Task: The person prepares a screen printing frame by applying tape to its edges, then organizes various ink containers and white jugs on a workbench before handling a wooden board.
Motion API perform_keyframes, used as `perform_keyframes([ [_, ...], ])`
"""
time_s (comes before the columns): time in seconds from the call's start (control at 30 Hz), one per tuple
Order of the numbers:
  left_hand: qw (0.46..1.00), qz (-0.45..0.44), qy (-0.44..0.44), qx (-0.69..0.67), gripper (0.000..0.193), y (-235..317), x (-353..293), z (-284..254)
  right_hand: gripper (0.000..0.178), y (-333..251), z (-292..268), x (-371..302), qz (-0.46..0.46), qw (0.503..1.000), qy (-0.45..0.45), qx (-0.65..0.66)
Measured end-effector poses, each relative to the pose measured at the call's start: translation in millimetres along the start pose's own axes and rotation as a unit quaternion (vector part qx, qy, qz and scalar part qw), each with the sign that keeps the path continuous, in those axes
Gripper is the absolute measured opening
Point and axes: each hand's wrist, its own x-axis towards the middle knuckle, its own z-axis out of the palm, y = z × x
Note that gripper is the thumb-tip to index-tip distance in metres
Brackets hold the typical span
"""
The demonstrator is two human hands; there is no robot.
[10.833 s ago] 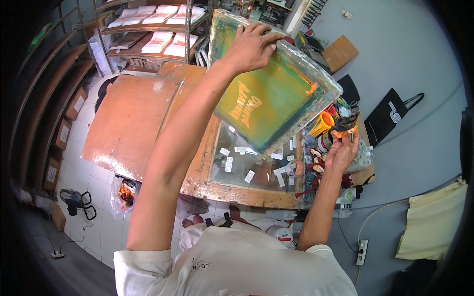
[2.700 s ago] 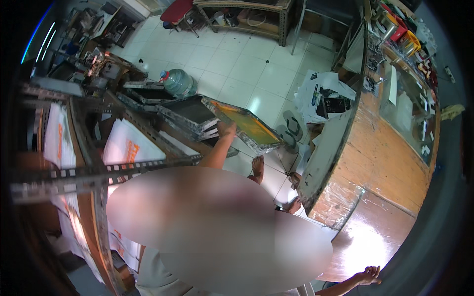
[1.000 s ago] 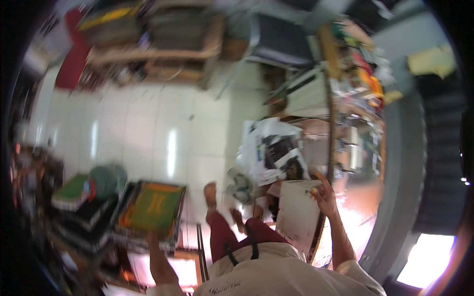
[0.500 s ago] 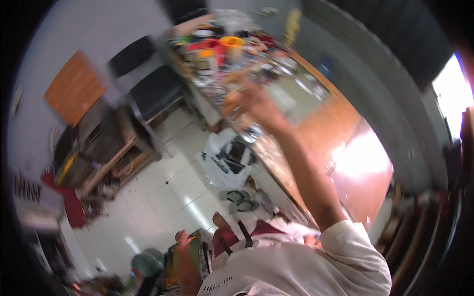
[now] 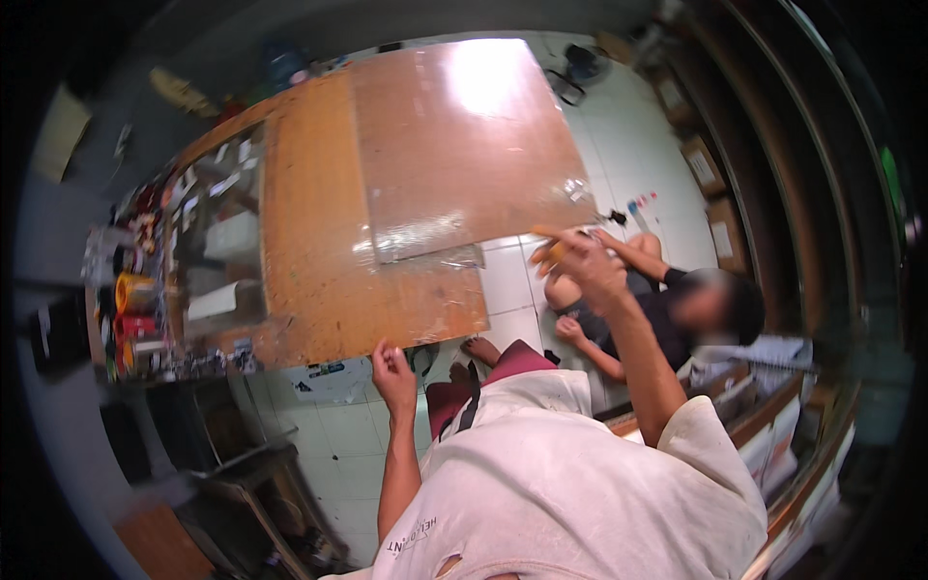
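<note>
My right hand [image 5: 592,269] is raised beyond the right front corner of the wooden table [image 5: 314,232]. Its fingers are closed around a small orange-yellow thing [image 5: 557,251], slim and partly covered by the fingers; motion blur hides its exact kind. Near the table's front edge is my left hand [image 5: 393,375], fingers loosely bent and a little apart, with nothing visible in it. A large brown sheet [image 5: 464,155] with a shiny clear covering lies over the table's right part, its edge sticking out past the tabletop.
Another person [image 5: 667,300] sits low on the floor to the right, close behind my right hand. A glass panel [image 5: 222,237] is set in the table's left part; cups and tools [image 5: 135,290] crowd its left end. Boxes [image 5: 704,166] stand along the right wall.
My view has swung to the right, bringing the brown sheet and the seated person into sight. My right hand has left the cluttered table end and come over to the right side.
</note>
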Motion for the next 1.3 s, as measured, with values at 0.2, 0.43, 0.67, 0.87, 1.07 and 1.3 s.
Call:
perform_keyframes([
  [0.2, 0.981, 0.032, -0.157, 0.11, 0.033, 58, 47, 67, 0.054, -46, -61, -93, -0.204, 0.908, 0.353, 0.096],
  [0.43, 0.977, 0.081, -0.03, 0.193, 0.032, 46, 56, 93, 0.056, 9, -117, -105, -0.152, 0.875, 0.441, 0.129],
  [0.67, 0.968, -0.018, 0.07, 0.241, 0.027, 75, 52, 120, 0.061, 20, -219, -7, -0.096, 0.906, 0.404, 0.088],
  [0.87, 0.925, -0.028, 0.2, 0.323, 0.025, 61, 47, 148, 0.074, -41, -308, 60, -0.086, 0.925, 0.335, 0.157],
  [1.07, 0.904, -0.018, 0.246, 0.351, 0.025, 69, 49, 164, 0.088, -71, -359, 93, -0.098, 0.926, 0.298, 0.212],
  [1.3, 0.909, -0.035, 0.269, 0.316, 0.025, 66, 50, 179, 0.088, -42, -369, 133, -0.008, 0.961, 0.245, 0.128],
])
